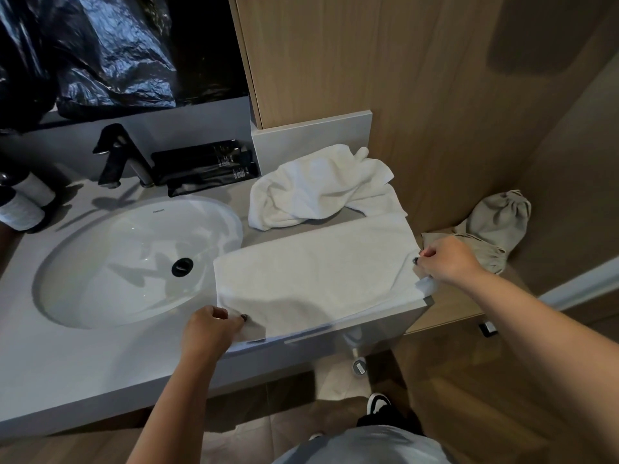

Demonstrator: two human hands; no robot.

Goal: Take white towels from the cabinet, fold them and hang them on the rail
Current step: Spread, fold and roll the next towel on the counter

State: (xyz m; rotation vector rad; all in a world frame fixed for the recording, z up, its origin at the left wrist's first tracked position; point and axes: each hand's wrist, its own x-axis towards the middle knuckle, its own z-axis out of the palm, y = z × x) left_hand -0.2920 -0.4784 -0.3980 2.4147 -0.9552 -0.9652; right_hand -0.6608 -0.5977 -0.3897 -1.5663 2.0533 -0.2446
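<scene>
A white towel (315, 269) lies spread flat on the grey counter (100, 360), to the right of the basin, reaching the counter's front and right edges. My left hand (209, 329) pinches its near left corner. My right hand (449, 259) pinches its near right corner at the counter's right end. Behind it a second white towel (318, 185) lies crumpled against the back wall. No rail or cabinet interior is in view.
An oval white basin (134, 259) with a black drain fills the counter's left half, with a black tap (117, 155) behind. Black tubes on a tray (204, 165) lie at the back. A beige cloth bag (495, 226) sits on a wooden shelf at right.
</scene>
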